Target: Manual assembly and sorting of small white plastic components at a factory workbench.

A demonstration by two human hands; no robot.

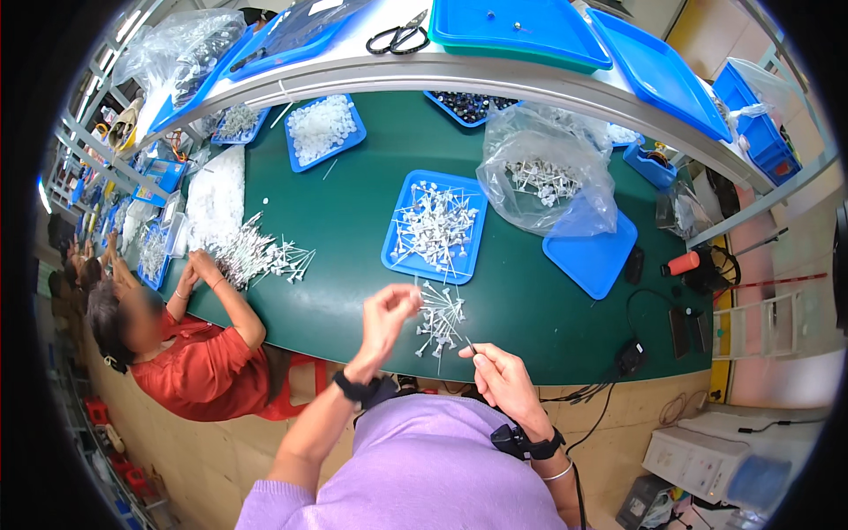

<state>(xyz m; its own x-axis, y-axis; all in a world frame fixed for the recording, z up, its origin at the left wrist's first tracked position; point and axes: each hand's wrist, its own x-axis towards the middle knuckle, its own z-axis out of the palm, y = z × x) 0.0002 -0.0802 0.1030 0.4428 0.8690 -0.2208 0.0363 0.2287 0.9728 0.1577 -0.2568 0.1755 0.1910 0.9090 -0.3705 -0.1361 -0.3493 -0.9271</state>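
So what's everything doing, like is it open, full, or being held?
Left hand: raised, fingers pinched on a small white piece.
Right hand: closed on a thin pin.
Pile of white pins: loose on the green table.
Middle blue tray: full of white pins.
Clear bag: open, pins inside.
Blue tray by the bag: empty.
Scissors: shut, on the shelf.

The person is wearing a lilac top (424,477), black wristbands (356,389) and a thin silver bangle (558,474).
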